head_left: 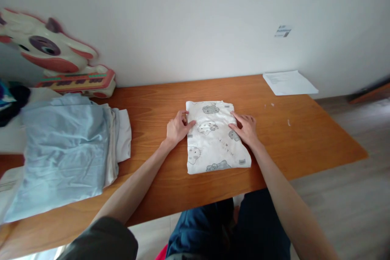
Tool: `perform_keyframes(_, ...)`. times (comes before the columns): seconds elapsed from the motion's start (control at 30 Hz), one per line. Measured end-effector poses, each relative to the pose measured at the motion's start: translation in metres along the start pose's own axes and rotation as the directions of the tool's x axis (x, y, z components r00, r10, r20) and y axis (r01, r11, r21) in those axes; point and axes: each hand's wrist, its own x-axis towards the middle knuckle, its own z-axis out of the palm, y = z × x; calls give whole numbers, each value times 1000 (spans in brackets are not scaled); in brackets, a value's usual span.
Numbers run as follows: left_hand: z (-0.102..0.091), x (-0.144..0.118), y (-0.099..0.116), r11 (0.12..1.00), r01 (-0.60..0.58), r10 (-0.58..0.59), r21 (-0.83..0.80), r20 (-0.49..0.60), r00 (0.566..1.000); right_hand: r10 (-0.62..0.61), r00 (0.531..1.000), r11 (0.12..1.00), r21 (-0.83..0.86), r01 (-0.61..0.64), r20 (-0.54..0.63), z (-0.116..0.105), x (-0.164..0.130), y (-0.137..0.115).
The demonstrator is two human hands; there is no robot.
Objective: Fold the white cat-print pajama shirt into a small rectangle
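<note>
A small white folded cloth (215, 137) with grey cloud pictures lies flat in the middle of the wooden table (304, 142). The left hand (177, 128) rests at the cloth's left edge with its fingers curled onto that edge, and the right hand (246, 128) lies open and flat on the cloth's right side, gripping nothing. Far to the left of the cloth sits a pile of light blue clothes (65, 150), and a white paper (289, 82) lies far off to its right, near the wall.
</note>
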Motion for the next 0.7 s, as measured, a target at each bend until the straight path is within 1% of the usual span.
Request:
perform_keyframes(0.13, 1, 0, -5, 999, -10, 10, -51, -12, 1000, 100, 995, 992, 80, -99, -7, 1, 4, -3)
perform_keyframes(0.2, 1, 0, -4, 997, -41, 38, -58, -47, 998, 160, 987, 976, 149, -160, 12, -1, 6, -2)
perform_keyframes(0.23, 1, -1, -4, 996, -73, 69, -42, -85, 994, 183, 983, 965, 186, -185, 29, -3, 8, 0)
perform_keyframes(0.3, 1, -2, -2, 986, -165, 166, 24, -155, 974, 196, 977, 945, 247, -212, 90, -11, 11, 2)
perform_keyframes(0.33, 1, -3, -2, 973, -223, 230, 62, -154, 961, 185, 974, 942, 258, -214, 130, -17, 12, 0)
perform_keyframes(0.37, 1, -4, -1, 953, -288, 297, 90, -114, 948, 167, 972, 947, 247, -204, 163, -24, 12, -5)
perform_keyframes(0.4, 1, -5, -1, 929, -356, 362, 102, -45, 931, 143, 974, 960, 214, -180, 177, -31, 10, -16)
perform_keyframes(0.43, 2, -6, -2, 903, -419, 418, 98, 34, 908, 113, 979, 976, 167, -142, 169, -37, 6, -32)
perform_keyframes(0.47, 2, -6, -2, 879, -469, 461, 85, 105, 881, 72, 986, 989, 117, -90, 148, -43, 0, -53)
perform_keyframes(0.5, 1, -7, -2, 863, -499, 485, 74, 153, 861, 17, 992, 997, 71, -26, 127, -46, -9, -80)
perform_keyframes(0.53, 1, -8, -2, 858, -509, 492, 68, 176, 853, -53, 991, 998, 51, 47, 122, -47, -21, -110)
perform_keyframes(0.57, 0, -9, -1, 862, -503, 486, 68, 178, 856, -131, 979, 991, 59, 123, 157, -46, -36, -141)
perform_keyframes(0.63, -1, -11, 2, 879, -471, 458, 78, 143, 877, -272, 918, 962, 45, 270, 290, -35, -70, -196)
perform_keyframes(0.67, -2, -12, 3, 886, -455, 444, 85, 117, 888, -304, 893, 949, 18, 316, 331, -28, -86, -216)
perform_keyframes(0.7, -3, -13, 6, 893, -440, 433, 92, 91, 897, -317, 879, 939, -10, 343, 357, -20, -101, -229)
